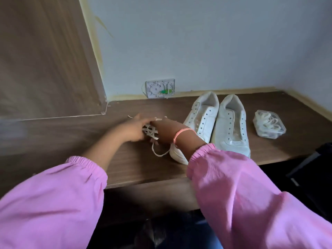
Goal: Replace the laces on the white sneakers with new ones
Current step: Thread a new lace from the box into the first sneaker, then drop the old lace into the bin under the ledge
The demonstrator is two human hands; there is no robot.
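My left hand [133, 129] and right hand [162, 131] meet over a bundle of laces [150, 132] on the table [125, 164], fingers curled round it. The unlaced sneakers [215, 121] lie to the right, nearer my right hand, heels pointing away.

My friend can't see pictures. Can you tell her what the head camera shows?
Two hands, left hand and right hand, hold a bundle of white laces on a brown table. Beside them stand two white sneakers without laces and a clear box of laces.
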